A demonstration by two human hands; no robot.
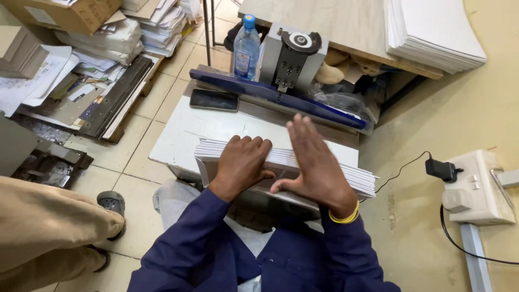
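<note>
A thick stack of white paper sheets (346,174) lies on the small grey work table (184,132) in front of me. My left hand (241,162) presses on top of the stack with its fingers curled over the far edge. My right hand (316,162) is flat and open, fingers together and pointing away, resting on the stack's top right of the left hand. A yellow band circles my right wrist. Neither hand grips anything.
A grey and blue stapling machine (292,59) stands at the table's back, with a plastic water bottle (246,48) and a dark phone (214,100) beside it. Paper piles (432,32) sit on a wooden board. Another person's leg (48,227) is at left. A wall socket (476,189) is at right.
</note>
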